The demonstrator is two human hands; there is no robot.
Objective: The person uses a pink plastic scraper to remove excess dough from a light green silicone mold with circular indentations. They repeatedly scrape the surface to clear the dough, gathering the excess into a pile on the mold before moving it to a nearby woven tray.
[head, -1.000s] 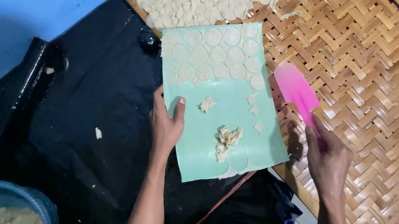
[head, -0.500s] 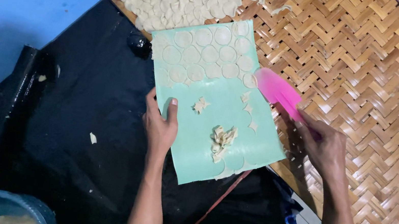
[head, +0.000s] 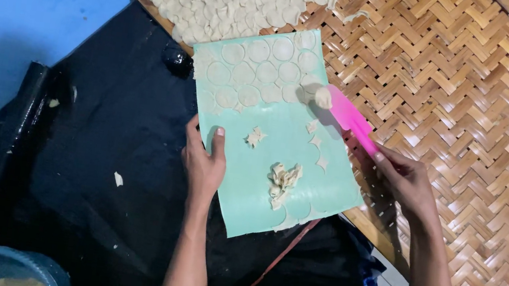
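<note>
One dough round [head: 323,97] now sits lifted on the tip of the pink spatula [head: 348,118] at the right edge of the mint-green mat [head: 281,137], where a moment ago the blade lay bare off that edge over the woven bamboo tray [head: 469,106]. Fingers of the right hand [head: 408,183] are closed round the spatula's handle, while the left hand [head: 203,162] keeps pressing flat, fingers together, on the mat's left edge. Cut rounds [head: 254,74] still fill the mat's far end, so lifting seems barely begun.
</note>
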